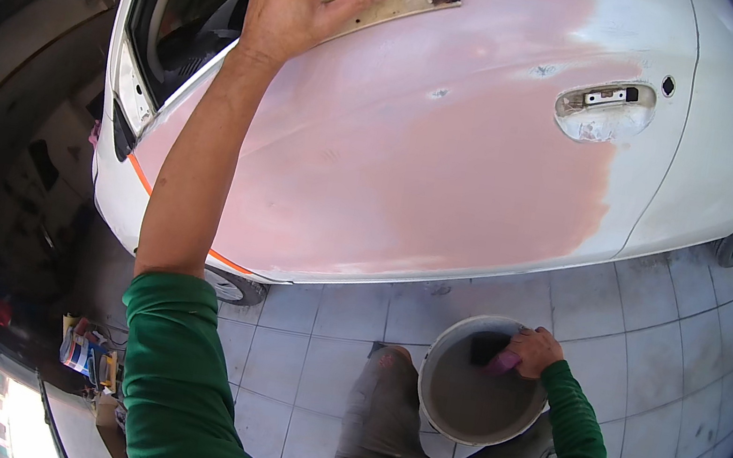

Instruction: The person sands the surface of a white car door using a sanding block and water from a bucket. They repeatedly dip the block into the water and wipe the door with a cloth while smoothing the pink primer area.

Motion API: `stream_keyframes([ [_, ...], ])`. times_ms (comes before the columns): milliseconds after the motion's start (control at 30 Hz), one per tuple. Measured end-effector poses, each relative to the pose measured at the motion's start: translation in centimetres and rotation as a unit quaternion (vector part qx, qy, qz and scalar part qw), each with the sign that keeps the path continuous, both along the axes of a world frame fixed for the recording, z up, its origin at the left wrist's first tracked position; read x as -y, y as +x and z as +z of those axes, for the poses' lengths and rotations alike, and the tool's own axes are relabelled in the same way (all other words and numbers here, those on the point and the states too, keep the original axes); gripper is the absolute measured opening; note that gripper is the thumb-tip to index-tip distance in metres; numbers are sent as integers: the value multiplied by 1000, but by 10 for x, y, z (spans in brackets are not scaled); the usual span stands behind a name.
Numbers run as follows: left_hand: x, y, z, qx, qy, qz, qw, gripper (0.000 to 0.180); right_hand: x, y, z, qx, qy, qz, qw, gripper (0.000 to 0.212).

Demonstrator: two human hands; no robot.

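Observation:
Raised to the upper edge of a car door point(486, 190), my left hand point(287, 9) is wrapped round the curved, pale handle of a flat sanding block point(399, 8). The block lies against the door just below the window. Pinkish filler covers much of the white door, with feathered edges. Low on the right, my right hand point(538, 351) grips a purple thing point(503, 363) over a round bucket point(424, 389) of murky grey liquid. Next to the purple thing a dark, blocky shape point(488, 349) shows at the liquid; whether the two are one piece is unclear.
The door handle recess point(605, 111) has its handle off. Orange tape point(229, 262) runs along the door's front edge. Light tiles point(330, 375) form the floor. The bucket stands between my legs point(383, 402). Boxes and containers point(90, 351) sit at the left.

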State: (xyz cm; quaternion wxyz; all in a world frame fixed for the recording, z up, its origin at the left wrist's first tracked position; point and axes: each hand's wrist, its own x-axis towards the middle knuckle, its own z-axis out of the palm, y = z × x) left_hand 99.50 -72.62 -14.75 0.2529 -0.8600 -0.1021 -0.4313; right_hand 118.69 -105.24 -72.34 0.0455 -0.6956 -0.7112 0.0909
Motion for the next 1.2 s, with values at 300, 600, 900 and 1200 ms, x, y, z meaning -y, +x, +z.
stream_keyframes([
  [300, -15, -70, -63, -32, -58, -46, 997, 45, 4, 4, 0, -3, 1, -11, 1000, 24],
  [600, 1, -14, -36, -3, -56, -22, 998, 51, 12, 2, 3, 22, 13, -12, 1000, 26],
  [900, 11, 21, -4, 5, 15, 1, 1000, 61, 3, -3, 1, 17, 12, 4, 1000, 22],
  [1200, -5, -54, -79, -29, -30, -85, 996, 45, 4, 3, -3, 7, 6, -8, 1000, 21],
])
